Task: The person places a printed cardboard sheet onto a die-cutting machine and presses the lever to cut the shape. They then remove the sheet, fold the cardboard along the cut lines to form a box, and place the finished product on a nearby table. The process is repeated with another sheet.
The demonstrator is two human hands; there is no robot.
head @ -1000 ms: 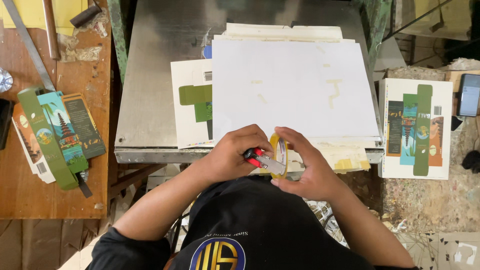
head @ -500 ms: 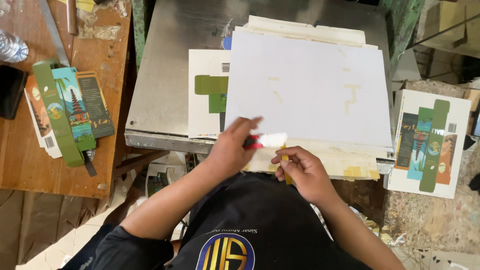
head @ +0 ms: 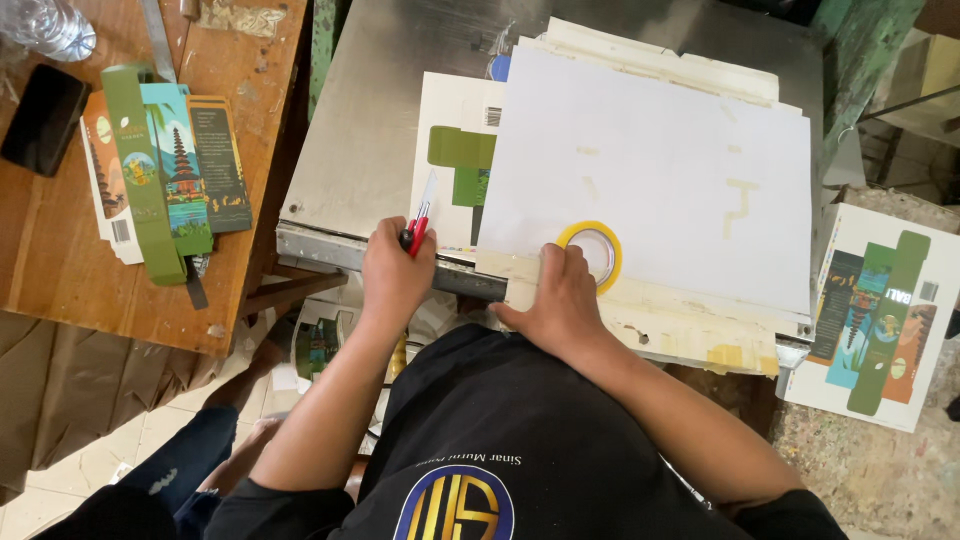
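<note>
My left hand (head: 395,275) grips a red utility knife (head: 418,220) with its blade pointing away from me, at the near edge of the steel table (head: 365,110). The blade lies over a printed carton blank (head: 455,165) that sticks out from under a large white sheet (head: 650,165). My right hand (head: 558,300) rests on the near edge of that sheet. Its fingers touch a yellow roll of tape (head: 592,243) lying flat on the paper.
A wooden table (head: 60,270) to the left carries flat printed carton blanks (head: 165,170), a dark phone (head: 42,120) and a plastic bottle (head: 50,25). More printed blanks (head: 880,320) lie at the right. Several sheets are stacked under the white one.
My hands were together at the table's edge with the knife and tape between them. They have parted: the left went left with the knife, and the tape now lies on the sheet.
</note>
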